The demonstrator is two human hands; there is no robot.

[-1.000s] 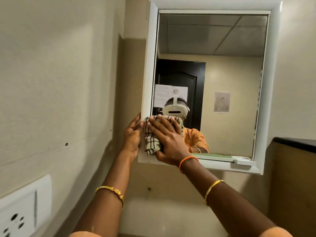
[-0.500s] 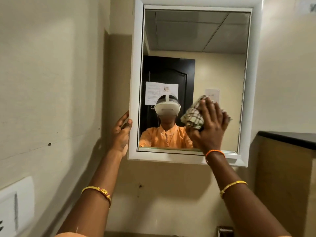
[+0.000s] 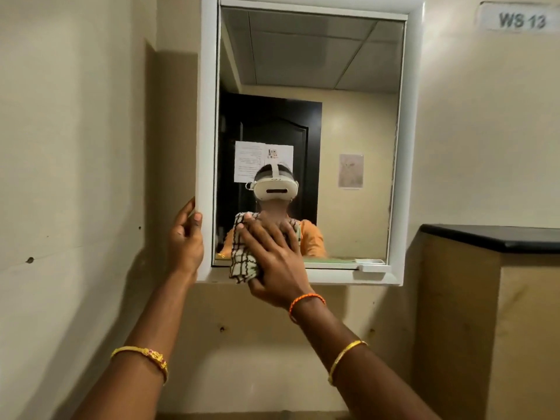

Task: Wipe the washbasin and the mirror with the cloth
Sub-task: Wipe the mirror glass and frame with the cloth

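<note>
Mirror (image 3: 348, 86): rectangular, long axis vertical, set in a white frame (image 3: 206, 116) on the wall, glass facing the person.

Cloth (image 3: 242, 262): checked, bunched into a wad with its long axis roughly vertical. It lies against the lower left part of the glass, and its bottom end hangs over the lower rail of the frame. It sits under the right hand and just to the right of the left hand.

Right hand (image 3: 275, 259): fingers spread and nearly straight, pointing up and to the left. The palm and fingers press the cloth flat against the glass; the thumb lies below the cloth's lower edge. An orange thread band (image 3: 306, 301) is at the wrist, and a gold bangle (image 3: 345, 359) is further down the forearm.

Left hand (image 3: 185, 237): grips the left side rail of the frame near its bottom corner. The thumb lies on the front face of the rail and the curled fingers go behind its outer edge. A gold bracelet (image 3: 142, 357) is on this forearm.

To the right of the right hand, well apart, stands a wooden cabinet with a dark top (image 3: 491, 237). Above it on the wall is a label (image 3: 521, 19) reading "WS 13".
</note>
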